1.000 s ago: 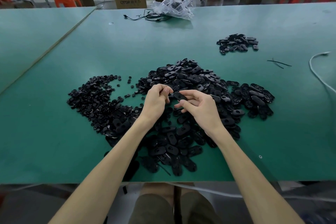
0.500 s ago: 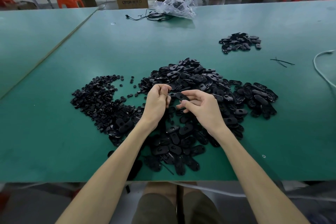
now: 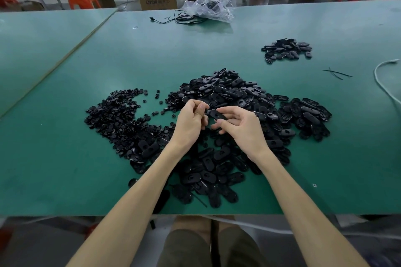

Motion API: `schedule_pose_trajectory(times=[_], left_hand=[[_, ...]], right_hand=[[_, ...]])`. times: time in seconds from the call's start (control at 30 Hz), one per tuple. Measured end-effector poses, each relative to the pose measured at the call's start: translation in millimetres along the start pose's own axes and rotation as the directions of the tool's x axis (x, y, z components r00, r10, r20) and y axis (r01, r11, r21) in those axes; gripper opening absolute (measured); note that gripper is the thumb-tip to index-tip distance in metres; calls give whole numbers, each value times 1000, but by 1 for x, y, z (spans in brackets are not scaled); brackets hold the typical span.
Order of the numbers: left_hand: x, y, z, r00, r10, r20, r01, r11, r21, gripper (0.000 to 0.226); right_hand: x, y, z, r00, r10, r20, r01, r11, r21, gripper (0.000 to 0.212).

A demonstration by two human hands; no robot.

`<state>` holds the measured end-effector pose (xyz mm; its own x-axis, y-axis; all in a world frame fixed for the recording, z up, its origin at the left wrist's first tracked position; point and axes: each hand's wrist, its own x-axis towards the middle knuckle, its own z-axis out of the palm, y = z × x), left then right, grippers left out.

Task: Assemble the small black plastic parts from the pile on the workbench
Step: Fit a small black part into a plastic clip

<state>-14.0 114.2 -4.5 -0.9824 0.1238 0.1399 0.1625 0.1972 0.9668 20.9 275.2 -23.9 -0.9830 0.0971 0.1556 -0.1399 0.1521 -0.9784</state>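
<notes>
A big pile of black oval plastic parts (image 3: 234,97) covers the middle of the green workbench (image 3: 65,169). To its left lies a heap of smaller round black pieces (image 3: 117,119). Above the pile, my right hand (image 3: 240,128) pinches one oval part (image 3: 217,114) between thumb and fingers. My left hand (image 3: 191,121) has its fingers curled, and its fingertips meet the left end of that same part. Whether a small piece sits inside the left fingers is hidden.
A small separate heap of oval parts (image 3: 286,50) lies at the far right. Thin black ties (image 3: 336,73) and a white cable (image 3: 386,84) are at the right edge. A plastic bag (image 3: 208,5) with black wires sits at the far edge. Cardboard boxes and orange stools stand beyond.
The two hands stay together over the pile with only small finger movements on the oval part. The view has shifted slightly.
</notes>
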Motion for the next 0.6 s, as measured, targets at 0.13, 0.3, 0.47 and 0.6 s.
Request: schedule_pose_trajectory(times=[0.13, 0.3, 0.47, 0.6], left_hand=[[0, -2, 1, 1000, 11, 26, -13, 998, 62, 16], [0, -1, 0, 1000, 15, 4, -15, 1000, 18, 19], [-1, -1, 2, 1000, 9, 17, -9, 1000, 26, 20], [-2, 1, 3, 999, 6, 37, -7, 999, 45, 19]], right_hand=[[0, 1, -1, 1000, -3, -8, 3, 1000, -14, 26], [-1, -2, 0, 1000, -7, -11, 7, 1000, 24, 25], [-2, -4, -1, 999, 10, -43, -8, 999, 44, 19], [-2, -4, -1, 997, 39, -68, -37, 999, 28, 15]])
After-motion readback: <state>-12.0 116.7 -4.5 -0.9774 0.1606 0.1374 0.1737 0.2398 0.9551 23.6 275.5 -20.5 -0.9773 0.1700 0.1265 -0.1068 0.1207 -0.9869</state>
